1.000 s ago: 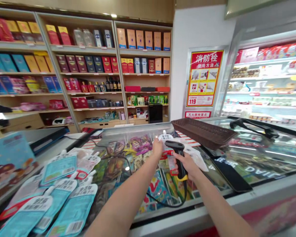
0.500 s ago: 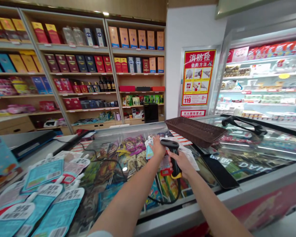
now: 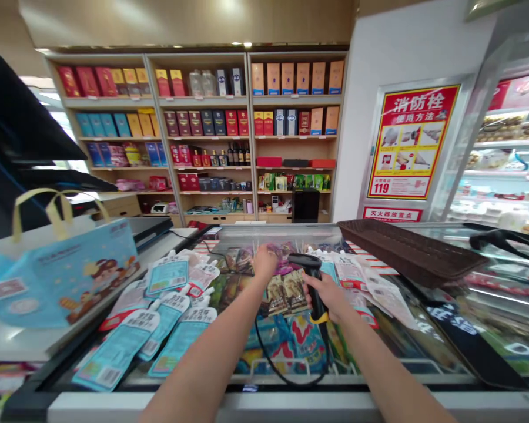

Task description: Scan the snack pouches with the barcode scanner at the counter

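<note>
My right hand (image 3: 324,294) grips a black barcode scanner (image 3: 311,267) by its handle, its head pointing left and its cable looping below. To its left, my left hand (image 3: 264,263) hovers over the glass top of a freezer, with no item visible at it; its fingers are blurred and partly hidden. Several blue-and-white spouted pouches (image 3: 167,275) lie in a loose pile on the left, some showing pink or red. More pouches (image 3: 350,273) lie behind and right of the scanner, near a white plastic bag (image 3: 390,296).
A blue gift bag (image 3: 83,264) stands on the left counter below a dark monitor (image 3: 22,123). A brown wicker tray (image 3: 405,247) and a long black panel (image 3: 471,341) lie on the right. Packaged ice creams (image 3: 286,294) show through the glass. Shelves of boxes (image 3: 207,123) stand behind.
The view has turned left, bringing the gift bag and monitor in. My left hand has moved left, away from the pouch it was at beside the scanner. My right hand keeps hold of the scanner.
</note>
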Tool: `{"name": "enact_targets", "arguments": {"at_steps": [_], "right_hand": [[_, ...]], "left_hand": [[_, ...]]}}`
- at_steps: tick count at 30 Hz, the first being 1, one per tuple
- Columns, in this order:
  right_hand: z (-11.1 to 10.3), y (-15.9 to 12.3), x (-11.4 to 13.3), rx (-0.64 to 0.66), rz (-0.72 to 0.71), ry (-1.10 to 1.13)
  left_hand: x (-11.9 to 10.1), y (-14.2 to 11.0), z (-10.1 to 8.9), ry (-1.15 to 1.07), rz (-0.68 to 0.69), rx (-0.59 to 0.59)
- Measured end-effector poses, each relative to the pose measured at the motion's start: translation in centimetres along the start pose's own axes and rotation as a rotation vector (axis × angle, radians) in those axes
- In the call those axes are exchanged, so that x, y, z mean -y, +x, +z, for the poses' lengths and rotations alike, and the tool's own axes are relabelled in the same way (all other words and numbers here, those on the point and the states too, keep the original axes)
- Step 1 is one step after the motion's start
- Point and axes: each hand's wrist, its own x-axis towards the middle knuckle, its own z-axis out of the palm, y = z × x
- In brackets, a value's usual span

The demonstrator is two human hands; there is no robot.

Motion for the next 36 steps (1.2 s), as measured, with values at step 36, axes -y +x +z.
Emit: {"name": "enact_targets", "arguments": {"at_steps": [36], "right_hand": [[9.9,3.4,-4.1,0.164,0.034,-0.061]], "left_hand": [[14.9,5.9,-11.8,0.737,-0.097,0.312]]}}
